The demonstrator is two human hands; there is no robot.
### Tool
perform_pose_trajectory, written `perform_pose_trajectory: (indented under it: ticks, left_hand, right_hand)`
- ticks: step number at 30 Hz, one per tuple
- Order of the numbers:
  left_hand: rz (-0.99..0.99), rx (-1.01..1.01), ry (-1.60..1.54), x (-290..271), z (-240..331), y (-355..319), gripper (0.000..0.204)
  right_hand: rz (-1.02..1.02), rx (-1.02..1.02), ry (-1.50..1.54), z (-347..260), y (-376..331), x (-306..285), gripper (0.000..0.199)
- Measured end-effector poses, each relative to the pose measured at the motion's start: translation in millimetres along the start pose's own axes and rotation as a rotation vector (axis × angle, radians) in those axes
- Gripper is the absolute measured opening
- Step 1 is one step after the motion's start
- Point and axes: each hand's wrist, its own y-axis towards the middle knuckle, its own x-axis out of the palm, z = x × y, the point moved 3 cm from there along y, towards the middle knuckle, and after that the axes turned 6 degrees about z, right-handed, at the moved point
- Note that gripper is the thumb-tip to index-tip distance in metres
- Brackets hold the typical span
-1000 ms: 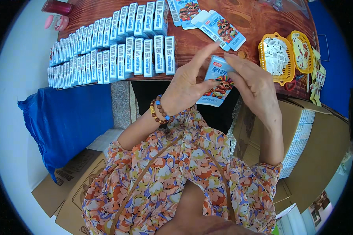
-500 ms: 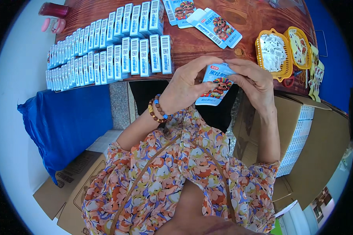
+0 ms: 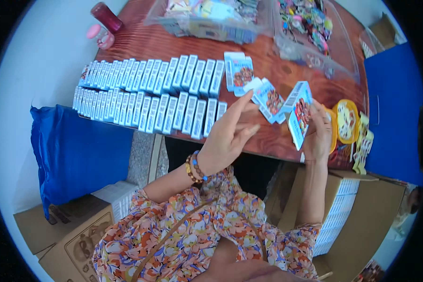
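Note:
My right hand (image 3: 318,130) grips a small light-blue carton (image 3: 299,116) by its right side. The carton is tilted, with a front panel and a barcoded panel showing; whether its ends are open I cannot tell. My left hand (image 3: 228,138) is empty with fingers apart, just past the near edge of the table. Beyond its fingertips lie two more blue cartons, one farther back (image 3: 242,75) and one nearer my right hand (image 3: 270,101); both look flat. Left of my left hand, two long rows of filled-out blue cartons (image 3: 164,113) stand upright side by side.
Yellow baskets (image 3: 347,123) with small pieces sit by my right hand, one partly hidden. Clear plastic bins (image 3: 207,30) hold colourful small items at the back. A red jar (image 3: 106,18) stands far left. An open cardboard box (image 3: 376,211) with stacked cartons is below right.
My left hand has let go of the carton, and its fingers have spread. My right hand has carried the carton rightward. The view has shifted, bringing the plastic bins into sight.

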Motion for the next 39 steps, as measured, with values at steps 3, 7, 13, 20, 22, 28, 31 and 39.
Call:
perform_pose_trajectory:
  ticks: [3,7,13,20,22,28,31,39]
  left_hand:
    - [0.149,0.305,0.276,-10.9,3.2,8.5,0.113]
    - [0.411,0.342,0.415,-52.8,15.2,17.5,0.117]
    - [0.429,0.112,0.125,-97.7,13.4,25.2,0.115]
    - [0.387,-0.040,-0.077,-110.8,-0.3,21.6,0.099]
    - [0.415,-0.034,-0.048,-117.7,-2.6,21.5,0.097]
    - [0.393,-0.023,-0.024,-120.5,-8.4,27.5,0.094]
    - [0.420,-0.053,0.047,-122.4,-7.6,30.4,0.093]
    - [0.411,0.009,0.212,-113.0,-5.4,35.4,0.086]
  right_hand:
    - [-0.194,0.122,-0.147,15.3,9.9,57.0,0.029]
    - [-0.547,0.471,-0.282,38.3,15.5,136.3,0.020]
    - [-0.345,-0.826,-1.218,-15.4,182.4,215.2,0.022]
    - [-0.470,-0.793,-1.804,41.1,291.1,261.4,0.039]
    - [-0.435,-0.711,-1.859,50.7,296.7,266.4,0.045]
    - [-0.553,-0.587,-1.672,38.2,328.7,255.5,0.040]
    - [-0.576,-0.575,-1.367,26.3,330.1,250.0,0.028]
    - [-0.221,-0.807,-1.129,-4.5,305.7,235.8,0.018]
